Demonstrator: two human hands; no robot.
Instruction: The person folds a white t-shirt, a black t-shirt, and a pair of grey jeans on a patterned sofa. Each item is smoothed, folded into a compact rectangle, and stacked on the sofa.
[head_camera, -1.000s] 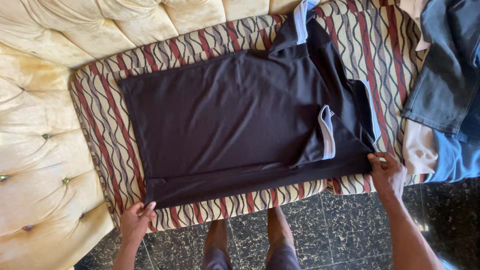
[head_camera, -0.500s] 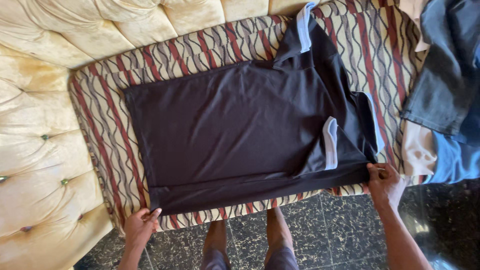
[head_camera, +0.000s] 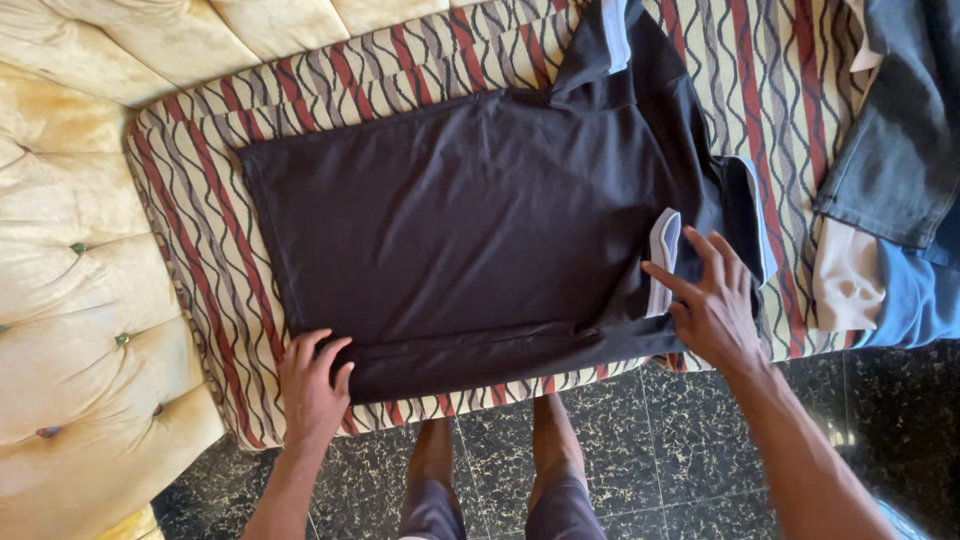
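Head camera looks down on a dark shirt (head_camera: 470, 240) spread flat on the striped cushion (head_camera: 200, 240). At the shirt's near left corner the left hand (head_camera: 312, 385) lies flat, fingers spread, gripping nothing. At its near right edge, beside the white-trimmed sleeve (head_camera: 662, 262), the right hand (head_camera: 712, 300) presses down, open too. Right of the shirt lie grey jeans (head_camera: 900, 140).

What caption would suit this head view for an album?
Both hands, left hand and right hand, press flat on a dark shirt spread over a striped cushion.
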